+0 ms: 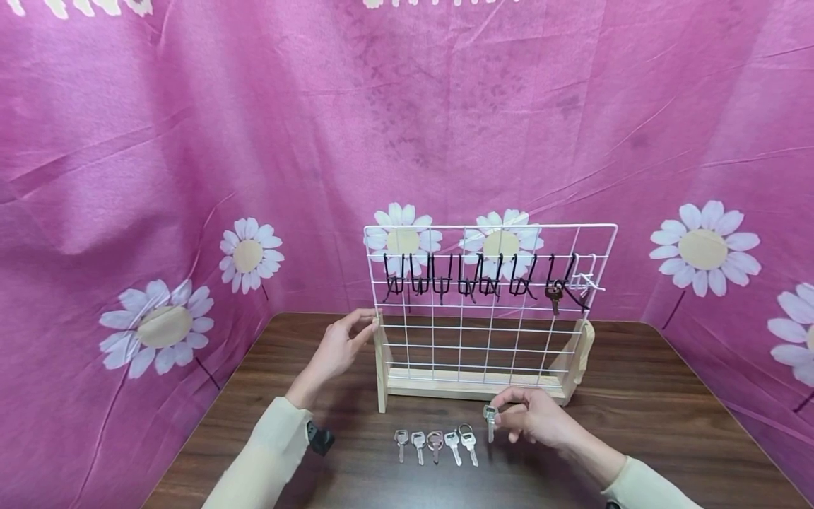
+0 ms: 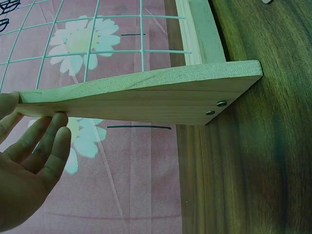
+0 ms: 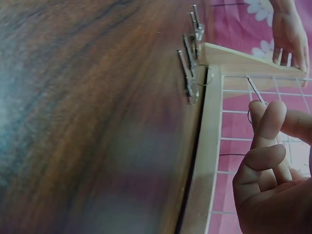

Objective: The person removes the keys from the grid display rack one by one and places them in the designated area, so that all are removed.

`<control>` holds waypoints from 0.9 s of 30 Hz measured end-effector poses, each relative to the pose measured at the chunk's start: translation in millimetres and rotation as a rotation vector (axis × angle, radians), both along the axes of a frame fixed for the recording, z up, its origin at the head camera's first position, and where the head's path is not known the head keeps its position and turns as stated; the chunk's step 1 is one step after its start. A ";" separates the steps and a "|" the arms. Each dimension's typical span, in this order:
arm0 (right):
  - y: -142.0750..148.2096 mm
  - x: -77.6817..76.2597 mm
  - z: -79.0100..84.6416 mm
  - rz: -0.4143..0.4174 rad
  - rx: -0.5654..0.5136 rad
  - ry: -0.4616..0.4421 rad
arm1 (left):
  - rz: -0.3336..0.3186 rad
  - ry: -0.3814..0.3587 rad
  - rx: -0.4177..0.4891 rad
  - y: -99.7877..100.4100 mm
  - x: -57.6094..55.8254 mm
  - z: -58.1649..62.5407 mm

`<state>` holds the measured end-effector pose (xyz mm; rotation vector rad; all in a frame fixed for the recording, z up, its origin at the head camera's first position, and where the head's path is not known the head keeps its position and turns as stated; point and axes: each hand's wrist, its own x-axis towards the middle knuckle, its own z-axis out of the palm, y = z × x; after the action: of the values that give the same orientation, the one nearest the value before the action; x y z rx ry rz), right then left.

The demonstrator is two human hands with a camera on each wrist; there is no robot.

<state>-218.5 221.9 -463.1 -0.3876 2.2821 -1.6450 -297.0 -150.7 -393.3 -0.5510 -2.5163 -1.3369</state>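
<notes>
My right hand (image 1: 537, 418) pinches a silver key (image 1: 490, 423) by its head between thumb and fingers, the blade pointing down, in front of the rack's base. In the right wrist view that key (image 3: 256, 90) juts out past the fingertips. My left hand (image 1: 337, 346) holds the upper end of the left wooden side panel (image 2: 141, 100) of a white wire grid rack (image 1: 490, 226), fingertips against its outer face. Several silver keys (image 1: 417, 447) lie in a row on the table before the rack, some with rings.
Black double hooks (image 1: 441, 276) line the grid's upper part, with a white hook (image 1: 585, 279) at the right end. A dark key (image 1: 555, 300) hangs from a right-hand hook. The rack stands on a dark wooden table (image 1: 649, 396), with a pink flowered cloth (image 1: 318, 141) behind.
</notes>
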 end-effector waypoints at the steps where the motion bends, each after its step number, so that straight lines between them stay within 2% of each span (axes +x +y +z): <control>1: -0.3 0.0 -1.6 0.003 0.006 -0.007 | 0.001 0.000 -0.001 -0.1 0.0 -0.1; 7: -1.6 0.7 -9.7 0.009 0.048 -0.023 | -0.003 -0.002 -0.008 -0.5 -0.1 -0.4; 18: -5.5 1.3 -24.6 0.024 0.064 -0.053 | 0.007 -0.005 -0.021 -0.6 0.1 0.2; 27: -7.6 1.6 -30.3 0.007 0.104 -0.041 | 0.005 -0.012 -0.020 -0.5 1.1 1.9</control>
<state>-216.9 214.3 -493.4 -0.3345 2.3213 -1.5086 -295.8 -151.2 -391.3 -0.5421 -2.5417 -1.3185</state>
